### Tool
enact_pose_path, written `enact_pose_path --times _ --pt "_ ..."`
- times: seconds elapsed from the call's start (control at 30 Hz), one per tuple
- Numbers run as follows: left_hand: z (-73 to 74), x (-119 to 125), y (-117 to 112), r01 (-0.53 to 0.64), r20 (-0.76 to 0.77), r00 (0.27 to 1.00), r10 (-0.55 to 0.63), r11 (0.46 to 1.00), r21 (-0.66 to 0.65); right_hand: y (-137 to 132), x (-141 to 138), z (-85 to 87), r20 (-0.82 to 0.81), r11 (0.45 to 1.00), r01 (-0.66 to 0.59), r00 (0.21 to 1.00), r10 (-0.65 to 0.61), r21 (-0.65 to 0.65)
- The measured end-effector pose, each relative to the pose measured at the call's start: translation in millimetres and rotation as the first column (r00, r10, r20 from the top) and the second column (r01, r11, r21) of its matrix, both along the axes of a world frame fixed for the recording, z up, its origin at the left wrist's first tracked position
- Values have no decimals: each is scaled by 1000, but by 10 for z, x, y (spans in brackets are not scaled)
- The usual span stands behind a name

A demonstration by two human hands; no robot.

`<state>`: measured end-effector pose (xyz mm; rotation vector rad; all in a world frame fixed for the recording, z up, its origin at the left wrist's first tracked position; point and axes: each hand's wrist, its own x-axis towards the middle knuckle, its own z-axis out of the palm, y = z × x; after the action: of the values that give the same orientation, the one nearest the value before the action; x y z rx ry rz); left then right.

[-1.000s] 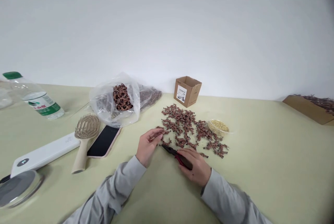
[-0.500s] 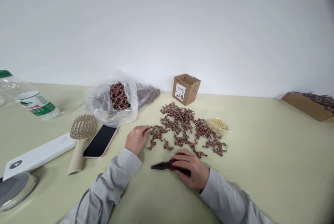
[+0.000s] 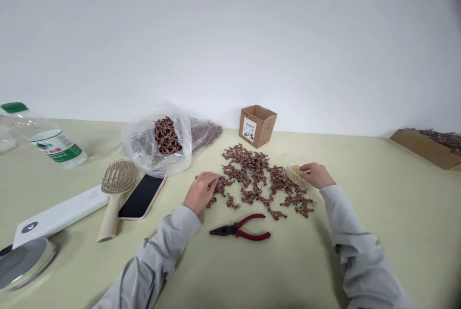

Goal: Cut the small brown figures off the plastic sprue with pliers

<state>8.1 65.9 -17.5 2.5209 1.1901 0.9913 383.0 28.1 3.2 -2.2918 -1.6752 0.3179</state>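
Note:
A loose pile of small brown-and-black animal figures point(image 3: 257, 179) covers the middle of the table. My left hand point(image 3: 201, 192) rests at the pile's left edge, its fingers curled down among the figures. My right hand point(image 3: 317, 175) is at the far right of the pile, its fingertips at a small clear bowl of pale grains point(image 3: 296, 177). Whether either hand pinches a small piece is hidden. Red-handled pliers point(image 3: 239, 230) lie flat on the table, nearer me than the pile and between my hands, touched by neither.
Behind the pile are a plastic bag of figures point(image 3: 158, 143) and a small cardboard box point(image 3: 257, 126). A cardboard tray with figures point(image 3: 427, 149) sits far right. A hairbrush point(image 3: 117, 189), black phone point(image 3: 141, 196), white device point(image 3: 59, 216) and water bottle point(image 3: 46, 136) lie left.
My right hand has let go of the pliers, which now lie on the table, and has moved right to the bowl. My left hand has shifted right onto the pile's edge.

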Motion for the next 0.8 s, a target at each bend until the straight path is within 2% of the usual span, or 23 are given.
enact_pose_path --times 0.13,0.33,0.57,0.8 --pt "-14 217 -100 45 -50 998 -45 999 -2 248 -45 -101 28 983 36 999 -31 -181" --pt "-37 421 -96 62 -124 990 -64 998 -20 393 -60 -172 73 956 92 995 -74 -280" --pt "1 437 -25 114 -173 977 -120 992 -45 358 -63 -106 94 944 118 991 -93 -308" --pt "38 366 -78 108 -139 983 -120 990 -91 307 -38 45 87 960 117 991 -98 -254"
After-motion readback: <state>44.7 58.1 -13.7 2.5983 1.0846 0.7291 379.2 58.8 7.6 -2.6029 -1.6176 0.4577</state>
